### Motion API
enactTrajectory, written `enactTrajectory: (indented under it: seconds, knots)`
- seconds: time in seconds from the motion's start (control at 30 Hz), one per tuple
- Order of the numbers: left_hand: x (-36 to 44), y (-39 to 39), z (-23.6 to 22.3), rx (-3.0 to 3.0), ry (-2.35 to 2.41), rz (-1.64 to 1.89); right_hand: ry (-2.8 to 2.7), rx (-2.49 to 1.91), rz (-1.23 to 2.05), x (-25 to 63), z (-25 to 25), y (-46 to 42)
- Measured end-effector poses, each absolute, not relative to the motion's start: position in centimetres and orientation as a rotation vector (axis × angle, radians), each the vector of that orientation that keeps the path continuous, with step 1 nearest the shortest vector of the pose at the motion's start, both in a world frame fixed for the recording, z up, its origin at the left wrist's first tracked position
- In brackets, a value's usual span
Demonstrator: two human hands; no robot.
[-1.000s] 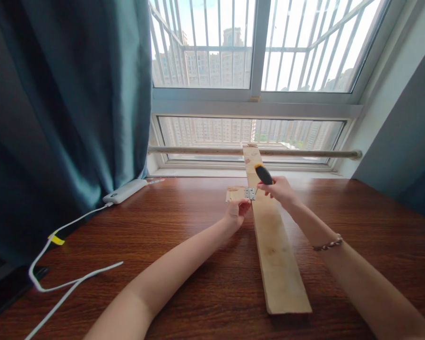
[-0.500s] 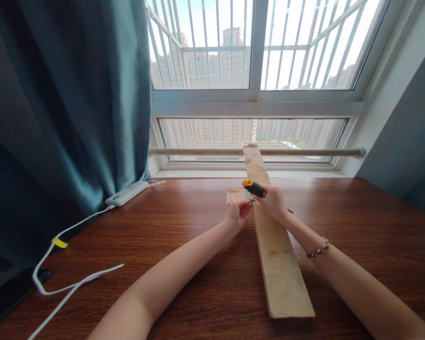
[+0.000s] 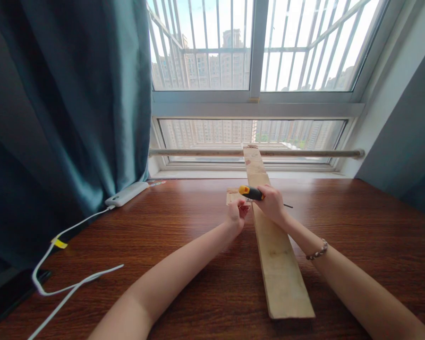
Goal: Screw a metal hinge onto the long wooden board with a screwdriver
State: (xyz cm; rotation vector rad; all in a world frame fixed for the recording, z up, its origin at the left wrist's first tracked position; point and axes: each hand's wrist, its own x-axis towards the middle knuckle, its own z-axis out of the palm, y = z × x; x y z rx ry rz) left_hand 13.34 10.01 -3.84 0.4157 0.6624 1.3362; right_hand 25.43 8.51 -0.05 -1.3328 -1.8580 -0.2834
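A long pale wooden board [image 3: 281,264] lies lengthwise on the brown table, with its far end near the window. My right hand [image 3: 271,203] is over the board, closed around a screwdriver [image 3: 251,192] with a yellow and black handle. The handle points left and the thin shaft sticks out to the right of my hand. Just left of the board, my left hand [image 3: 239,213] has its fingers pinched together; whatever they hold is too small to make out. Behind that hand sits a short wooden piece [image 3: 233,196] against the board's left side, partly covered by my fingers.
The brown wood-grain table [image 3: 184,278] reaches to the window. A white power strip [image 3: 129,193] rests at the left beside the blue curtain [image 3: 127,94], its white cable [image 3: 76,285] looping over the table's left part. A horizontal rail [image 3: 304,153] crosses before the window.
The screwdriver has turned flatter, its handle end shifting a little left and down. My left fingers have drawn slightly back from the spot beside the board.
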Motion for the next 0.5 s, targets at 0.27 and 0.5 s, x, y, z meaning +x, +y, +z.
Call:
enactTrajectory:
  seconds: [0.27, 0.5]
  knots:
    - [13.29, 9.64, -3.68, 0.415, 0.681, 1.308, -1.911, -1.359, -0.13, 26.1, 0.03, 8.86]
    - [13.31, 9.49, -3.33, 0.458, 0.621, 1.298, -1.876, -1.355, -0.118, 26.49, 0.03, 9.03]
